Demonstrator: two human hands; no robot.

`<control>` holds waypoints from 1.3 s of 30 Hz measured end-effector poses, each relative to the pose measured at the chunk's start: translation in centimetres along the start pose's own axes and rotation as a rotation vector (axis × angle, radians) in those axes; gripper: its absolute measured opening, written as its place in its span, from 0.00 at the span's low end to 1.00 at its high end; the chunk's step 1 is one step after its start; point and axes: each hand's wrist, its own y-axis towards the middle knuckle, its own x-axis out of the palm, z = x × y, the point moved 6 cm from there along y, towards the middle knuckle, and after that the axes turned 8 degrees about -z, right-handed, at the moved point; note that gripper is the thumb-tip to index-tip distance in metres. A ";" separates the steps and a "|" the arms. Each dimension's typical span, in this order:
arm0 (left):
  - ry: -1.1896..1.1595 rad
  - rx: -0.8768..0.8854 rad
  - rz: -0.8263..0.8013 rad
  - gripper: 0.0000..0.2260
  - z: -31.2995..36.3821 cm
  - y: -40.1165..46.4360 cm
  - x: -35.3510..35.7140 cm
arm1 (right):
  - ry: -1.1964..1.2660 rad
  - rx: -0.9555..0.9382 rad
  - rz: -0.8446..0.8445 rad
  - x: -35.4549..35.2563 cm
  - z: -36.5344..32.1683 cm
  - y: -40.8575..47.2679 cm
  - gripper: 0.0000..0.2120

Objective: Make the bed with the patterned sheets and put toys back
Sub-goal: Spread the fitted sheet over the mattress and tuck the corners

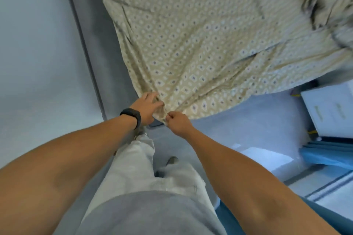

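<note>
Patterned sheet (pixel 193 44) corner — both hands pinching (L (pixel 148 108), R (pixel 176 122)), fabric wrinkled

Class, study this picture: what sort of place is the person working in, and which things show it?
Probably a bedroom: a bed under a patterned sheet, whose corner both hands hold, bunched bedding at the far end, and white boxes stored alongside.

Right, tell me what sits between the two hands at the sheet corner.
In the head view, only a bunched fold of the patterned sheet lies between the left hand and the right hand; both grip that corner.
</note>
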 end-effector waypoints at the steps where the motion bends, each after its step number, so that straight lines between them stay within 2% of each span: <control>1: 0.030 -0.010 0.043 0.29 0.7 -1.2 -0.4 | -0.031 -0.045 -0.001 0.4 -0.6 -1.2 0.17; 4: -0.074 -0.090 0.205 0.17 2.5 -5.0 -1.6 | -0.212 -0.159 0.026 0.4 -2.0 -5.1 0.17; 7: -0.094 -0.137 0.206 0.08 3.9 -8.3 -1.4 | -0.392 -0.215 0.114 -1.0 -2.3 -8.2 0.16; 9: -0.058 -0.133 0.170 0.04 4.2 -9.8 -0.9 | -0.380 -0.220 0.130 -1.5 -1.6 -9.3 0.15; 12: 0.058 -0.160 0.109 0.09 4.7 -12.3 -1.9 | -0.234 -0.281 0.102 -1.7 -1.3 -10.8 0.17; 16: 0.212 -0.245 0.004 0.12 5.0 -16.1 -3.2 | -0.240 -0.340 0.055 1.0 -3.5 -12.0 0.17; 21: 0.117 -0.325 -0.084 0.19 2.4 -20.2 0.1 | -0.326 -0.364 -0.056 6.5 -4.7 -12.3 0.14; 28: 0.012 -0.435 -0.166 0.18 0.6 -24.1 5.2 | -0.450 -0.427 -0.190 11.7 -6.7 -13.6 0.16; 31: 0.023 -0.493 -0.127 0.16 0.0 -25.2 4.6 | -0.401 -0.446 -0.171 12.4 -7.5 -14.1 0.15; 35: 0.050 -0.558 0.000 0.16 -0.7 -26.2 2.9 | -0.253 -0.482 0.001 10.7 -8.3 -13.7 0.09; 39: -0.131 -0.612 0.192 0.07 -0.1 -26.4 2.1 | -0.247 -0.510 0.065 8.7 -8.2 -13.7 0.10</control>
